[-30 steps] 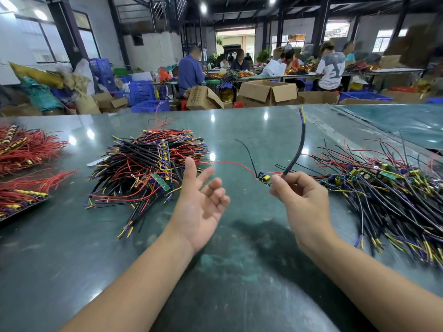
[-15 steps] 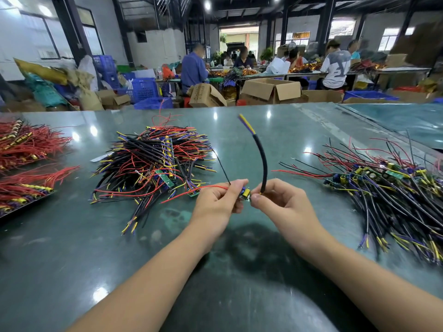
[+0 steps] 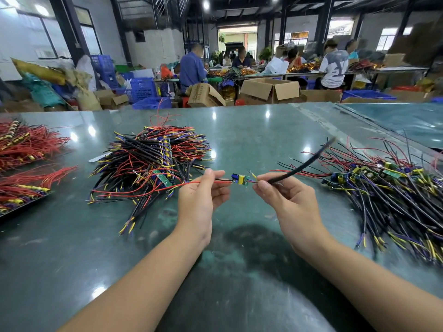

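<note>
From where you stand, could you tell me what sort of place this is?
Probably an electronics assembly workshop: heaps of wired circuit boards on the green table, one small board held by its leads between left hand and right hand, workers at benches behind.

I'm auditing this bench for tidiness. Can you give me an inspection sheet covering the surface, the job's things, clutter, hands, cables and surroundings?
Surface: glossy dark green tabletop, reflecting ceiling lights.
Job's things: small green circuit board held in the air between the hands, thin red and black leads on one end, thick black sheathed cable on the other.
Clutter: middle heap of black, red and yellow wired boards; similar right heap; red wire bundles at left.
Grippers: left hand pinches the leads; right hand pinches the cable near the board.
Cables: red lead trails towards the middle heap; the cable's free end is blurred.
Surroundings: open cardboard boxes, blue plastic crates, people at far tables.
</note>
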The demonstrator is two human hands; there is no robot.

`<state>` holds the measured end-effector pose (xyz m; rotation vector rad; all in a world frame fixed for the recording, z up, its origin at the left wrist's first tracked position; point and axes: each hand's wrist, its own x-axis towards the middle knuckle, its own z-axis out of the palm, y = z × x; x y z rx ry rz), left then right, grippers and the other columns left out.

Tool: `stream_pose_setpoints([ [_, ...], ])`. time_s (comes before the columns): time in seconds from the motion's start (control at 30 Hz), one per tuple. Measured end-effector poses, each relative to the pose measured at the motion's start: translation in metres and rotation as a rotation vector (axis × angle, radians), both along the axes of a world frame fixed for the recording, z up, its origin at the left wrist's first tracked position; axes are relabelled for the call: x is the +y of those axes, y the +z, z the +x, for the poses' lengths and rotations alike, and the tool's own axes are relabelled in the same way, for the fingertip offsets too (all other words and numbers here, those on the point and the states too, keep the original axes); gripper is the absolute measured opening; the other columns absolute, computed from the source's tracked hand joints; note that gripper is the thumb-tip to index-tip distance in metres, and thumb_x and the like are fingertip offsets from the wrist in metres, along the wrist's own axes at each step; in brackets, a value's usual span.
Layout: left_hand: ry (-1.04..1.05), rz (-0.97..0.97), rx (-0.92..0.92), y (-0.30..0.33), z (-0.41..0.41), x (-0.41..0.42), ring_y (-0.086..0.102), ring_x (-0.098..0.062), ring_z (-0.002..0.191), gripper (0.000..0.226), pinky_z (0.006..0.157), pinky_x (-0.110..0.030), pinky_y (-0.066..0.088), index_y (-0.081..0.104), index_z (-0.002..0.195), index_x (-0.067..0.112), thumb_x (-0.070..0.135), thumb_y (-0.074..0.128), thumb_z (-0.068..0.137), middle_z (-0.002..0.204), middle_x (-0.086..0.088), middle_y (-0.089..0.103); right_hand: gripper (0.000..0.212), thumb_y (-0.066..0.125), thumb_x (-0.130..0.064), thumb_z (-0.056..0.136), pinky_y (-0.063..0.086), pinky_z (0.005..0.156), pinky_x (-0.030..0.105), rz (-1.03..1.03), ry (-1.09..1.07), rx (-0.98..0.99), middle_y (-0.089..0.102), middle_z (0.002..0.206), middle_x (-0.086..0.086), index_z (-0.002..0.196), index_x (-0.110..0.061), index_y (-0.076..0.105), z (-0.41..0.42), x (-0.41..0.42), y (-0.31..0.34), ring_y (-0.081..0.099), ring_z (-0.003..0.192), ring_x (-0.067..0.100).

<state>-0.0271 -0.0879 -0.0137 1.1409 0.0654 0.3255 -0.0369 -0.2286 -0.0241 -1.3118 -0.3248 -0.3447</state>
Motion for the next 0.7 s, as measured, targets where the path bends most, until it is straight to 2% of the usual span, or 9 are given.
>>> stream_pose_setpoints([
  [0.07,0.019,-0.044,-0.014,-0.001,0.001,0.003,0.058,-0.003,0.049,0.029,0.05,-0.015,0.051,0.065,0.087,0.006,0.02,0.043,0.101,0.059,0.003,0.067,0.018,0.062,0.0,0.085,0.052,0.067,0.015,0.054,0.017,0.001,0.072,0.076,-0.002,0.081,-0.016,0.069,0.0,-0.001,0.0,0.069,0.079,0.012],
  [0.2,0.069,-0.146,0.005,-0.001,0.004,0.012,0.058,-0.001,0.049,0.029,0.051,-0.013,0.051,0.063,0.084,0.008,0.021,0.043,0.101,0.06,0.005,0.067,0.016,0.061,0.003,0.086,0.053,0.077,0.019,0.14,0.021,0.023,0.072,0.075,0.001,0.082,-0.011,0.068,0.004,-0.003,-0.001,0.07,0.078,0.014],
  [0.7,0.117,-0.345,-0.002,-0.003,0.015,0.029,0.061,-0.001,0.054,0.016,0.054,-0.011,0.051,0.064,0.081,0.009,0.014,0.056,0.094,0.063,0.002,0.067,0.011,0.052,0.006,0.091,0.054,0.078,0.024,0.323,0.017,0.11,0.063,0.078,0.009,0.089,-0.002,0.06,0.011,-0.01,-0.002,0.068,0.076,0.016],
])
